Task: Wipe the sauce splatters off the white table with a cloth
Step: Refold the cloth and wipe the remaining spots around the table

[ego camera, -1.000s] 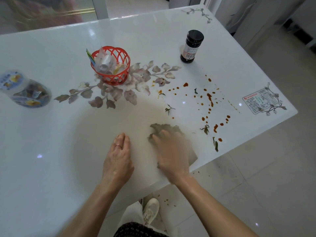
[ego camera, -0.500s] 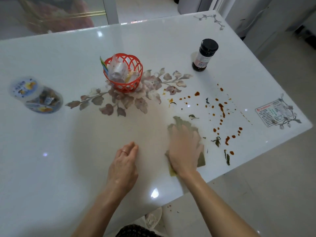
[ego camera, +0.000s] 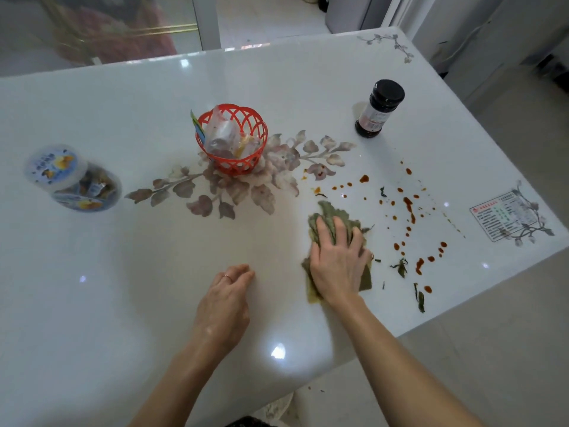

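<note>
- Clearly, most sauce splatters [ego camera: 409, 208] near the tabletop's [ego camera: 154, 272] right edge are not yet wiped.
- The right hand [ego camera: 337, 266] presses the green cloth [ego camera: 331, 212] with flat, spread fingers; the left hand [ego camera: 224, 303] rests relaxed, holding nothing.

My right hand [ego camera: 337, 263] lies flat on a crumpled grey-green cloth [ego camera: 331, 211], fingers spread and pressing it onto the glossy white table [ego camera: 123, 303]. My left hand [ego camera: 224, 306] rests beside it on the bare surface, fingers loosely together, a thin ring [ego camera: 227, 276] on one of them. Just right of the cloth lie reddish-brown sauce splatters [ego camera: 409, 208] scattered in drops, with small green leaf scraps [ego camera: 420, 300] among them near the table edge. Beyond the drops stands a dark glass bottle with a black cap [ego camera: 380, 109]. A red plastic lattice basket [ego camera: 232, 140] holding packets sits on the printed flower pattern, and a clear plastic jar with a blue-printed lid [ego camera: 72, 178] stands far to my left.
</note>
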The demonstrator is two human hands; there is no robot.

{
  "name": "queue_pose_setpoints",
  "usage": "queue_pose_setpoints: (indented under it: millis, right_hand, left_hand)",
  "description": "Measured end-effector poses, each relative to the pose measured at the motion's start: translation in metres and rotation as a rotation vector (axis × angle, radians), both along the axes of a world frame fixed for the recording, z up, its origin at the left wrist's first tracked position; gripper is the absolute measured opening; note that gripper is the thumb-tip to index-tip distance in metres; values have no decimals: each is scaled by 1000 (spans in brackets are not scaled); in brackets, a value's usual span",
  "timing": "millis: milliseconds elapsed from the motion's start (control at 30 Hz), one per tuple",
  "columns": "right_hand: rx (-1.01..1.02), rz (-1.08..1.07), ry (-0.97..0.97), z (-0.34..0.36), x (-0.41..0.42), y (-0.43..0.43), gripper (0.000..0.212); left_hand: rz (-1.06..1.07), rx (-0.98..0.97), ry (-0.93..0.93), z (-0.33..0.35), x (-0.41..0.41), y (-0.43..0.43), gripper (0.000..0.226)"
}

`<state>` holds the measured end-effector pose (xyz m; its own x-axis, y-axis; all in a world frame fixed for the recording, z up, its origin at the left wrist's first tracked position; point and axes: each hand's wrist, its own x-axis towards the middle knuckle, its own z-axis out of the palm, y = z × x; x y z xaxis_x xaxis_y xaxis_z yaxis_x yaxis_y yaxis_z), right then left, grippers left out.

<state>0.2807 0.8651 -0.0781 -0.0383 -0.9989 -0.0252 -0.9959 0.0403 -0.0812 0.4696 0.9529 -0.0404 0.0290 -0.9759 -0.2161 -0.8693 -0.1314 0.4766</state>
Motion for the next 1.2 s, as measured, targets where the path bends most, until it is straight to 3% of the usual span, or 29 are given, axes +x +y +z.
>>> queue_pose_setpoints:
  millis: [133, 267, 400, 533, 667, 800, 967, 1067, 1200]
  right_hand:
    - [-54, 221, 3, -4, 46, 28, 52]
    - [0, 367, -6, -5, 72, -3, 53]
    - [52, 229, -5, 1, 52, -41, 57]
    - [12, 57, 9, 2, 46, -26, 60]
    - [-39, 233, 32, -3, 70, -13, 57]
    - [9, 315, 28, 1, 77, -62, 60]
    - [187, 159, 21, 10, 55, -115, 61]
    - [181, 77, 19, 13, 55, -103, 60]
    - [100, 137, 31, 5, 72, -85, 56]
  left_hand:
    - [54, -12, 31, 4, 0, -12, 47]
    - [108, -45, 45, 5, 5, -29, 42]
    - [132, -100, 50, 8, 9, -44, 44]
    - [151, -146, 64, 4, 8, -55, 43]
    - [174, -154, 62, -1, 2, -69, 46]
    - [159, -153, 52, -5, -1, -88, 50]
    - [128, -149, 33, -5, -5, -110, 59]
    - [110, -177, 41, -7, -7, -122, 64]
    - [93, -178, 56, -6, -13, -130, 59]
